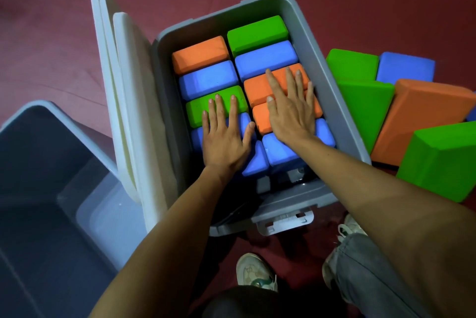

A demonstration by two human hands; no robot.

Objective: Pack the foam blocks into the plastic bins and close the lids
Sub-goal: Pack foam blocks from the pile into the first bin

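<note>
both hands lie flat, palms down, on the foam blocks packed in the grey bin [342, 101] at the centre of the frame. the left hand [225, 137] rests across a green block [198, 111] and a blue one below it; the right hand [291, 109] covers two orange blocks [257, 88]. neither grip has closed on anything: the fingers are spread wide and seem to be pressing the top layer level. the step in hand looks like settling the blocks so the lid will shut. the white lids [134, 91] stand on edge against the bin's left side; how many there are is hard to tell. more loose blocks [422, 111] wait on the red floor at the right of the frame, and a second bin [38, 111] sits open at the lower left. next, one lid must be lifted over, then the remaining blocks moved to that other bin.
</note>
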